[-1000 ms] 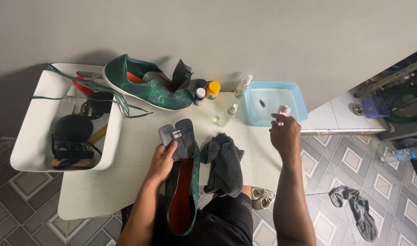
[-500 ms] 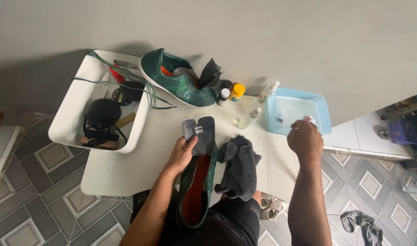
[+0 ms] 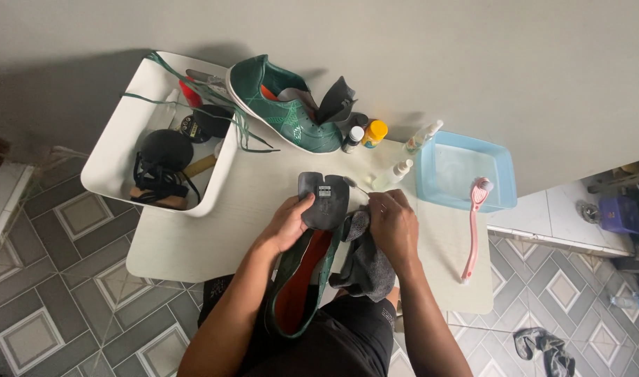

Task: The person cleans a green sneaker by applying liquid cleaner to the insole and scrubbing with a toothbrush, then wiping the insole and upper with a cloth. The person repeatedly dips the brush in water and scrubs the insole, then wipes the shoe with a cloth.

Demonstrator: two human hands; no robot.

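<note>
Gripping the green shoe by its tongue, the person's left hand is pinning that grey flap flat with thumb and fingers closed around its edge, so the inside of the tongue is facing up and the orange lining below the grip is lying open toward the lap. Right beside that grip, the right hand is curled shut on a dark grey cloth, bunched just to the right of the tongue, probably so it's ready to press against it. Well beyond the grip, against the wall, the other green shoe is sitting on the white table, with small bottles next to it. Off to the right, a pink brush is leaning on the blue basin; the white tub of supplies is off to the left.
</note>
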